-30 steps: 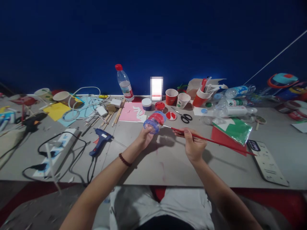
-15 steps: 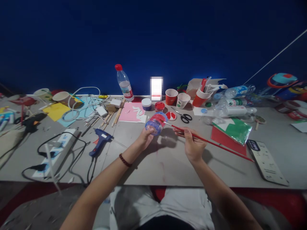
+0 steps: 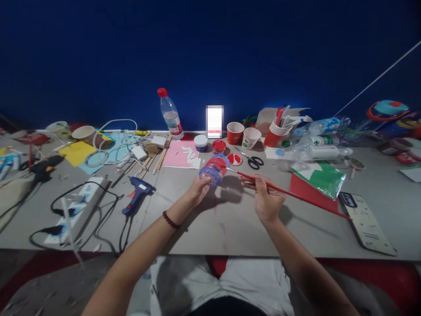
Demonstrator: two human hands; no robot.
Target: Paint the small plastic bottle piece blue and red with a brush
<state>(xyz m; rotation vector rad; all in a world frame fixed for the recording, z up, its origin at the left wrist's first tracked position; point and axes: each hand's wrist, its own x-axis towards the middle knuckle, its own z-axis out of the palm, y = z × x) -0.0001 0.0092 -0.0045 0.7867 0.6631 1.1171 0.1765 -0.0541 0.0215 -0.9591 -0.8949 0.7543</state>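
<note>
A phone (image 3: 368, 224) is laid near the worktop's (image 3: 197, 239) front edge, rightward. A red paintbrush (image 3: 292, 192) is pinched by the right hand (image 3: 267, 197), thumb against fingers. A red-and-blue plastic piece (image 3: 215, 169), gripped by the left hand (image 3: 200, 188), is held tilted above mid-worktop, apparently touched by the brush tip. An open paint jar (image 3: 219, 146) is placed beyond, toward the back edge.

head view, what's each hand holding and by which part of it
Left hand: a clear, blue-edged plastic piece with red paint, held by its nearer, blue end. Right hand: a paintbrush, held by the front part of its red handle.
</note>
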